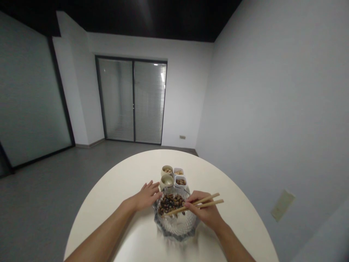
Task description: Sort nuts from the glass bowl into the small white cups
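Observation:
A pair of wooden chopsticks [208, 201] is gripped in my right hand [205, 211], over the right side of a clear glass bowl [180, 231]. Their tips reach into a heap of mixed dark and pale seeds or beans [169, 204] on the bowl's far left side. My left hand [148, 196] lies with its fingers stretched out at the bowl's left rim, holding nothing. Just beyond the bowl stands a cream cup [167, 181] that looks empty. Beside it, a white square container [180, 181] holds dark pieces.
Behind those stand another cream cup [167, 170] with pale pieces and a second white container [179, 171] with light pieces. All rest on a round white table [131, 171]. A white wall [259, 109] rises at the right, and glass doors [132, 102] stand at the back.

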`<state>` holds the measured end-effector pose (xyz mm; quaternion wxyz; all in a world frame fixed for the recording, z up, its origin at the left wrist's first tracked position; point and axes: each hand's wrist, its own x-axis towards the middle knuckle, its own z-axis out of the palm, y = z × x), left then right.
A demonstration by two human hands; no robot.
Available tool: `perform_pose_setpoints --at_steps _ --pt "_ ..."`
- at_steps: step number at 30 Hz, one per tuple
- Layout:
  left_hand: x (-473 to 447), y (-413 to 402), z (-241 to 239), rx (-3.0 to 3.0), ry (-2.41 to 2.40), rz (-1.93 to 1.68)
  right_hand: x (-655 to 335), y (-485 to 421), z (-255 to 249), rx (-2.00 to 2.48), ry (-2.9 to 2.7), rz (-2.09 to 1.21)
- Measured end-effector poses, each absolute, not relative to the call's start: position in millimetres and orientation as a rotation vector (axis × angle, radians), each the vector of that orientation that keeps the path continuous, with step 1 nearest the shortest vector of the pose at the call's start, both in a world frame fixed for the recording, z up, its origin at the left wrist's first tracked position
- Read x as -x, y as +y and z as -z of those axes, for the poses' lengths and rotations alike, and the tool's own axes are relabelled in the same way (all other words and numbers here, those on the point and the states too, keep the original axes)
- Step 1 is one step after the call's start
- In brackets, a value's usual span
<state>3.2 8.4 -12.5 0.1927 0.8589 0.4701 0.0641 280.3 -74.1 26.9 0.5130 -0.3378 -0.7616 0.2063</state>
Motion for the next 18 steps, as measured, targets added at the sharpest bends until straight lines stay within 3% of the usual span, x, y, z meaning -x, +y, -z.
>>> perform_pose_setpoints --at_steps 10,18 --pt "1 11 20 -2.418 1.297 -0.2 -286 -70 -30 0.841 -1.747 -0.352" --pt "3 14 28 -2.424 1.308 -0.184 -317 -63 -31 1.0 -1.613 -0.679"
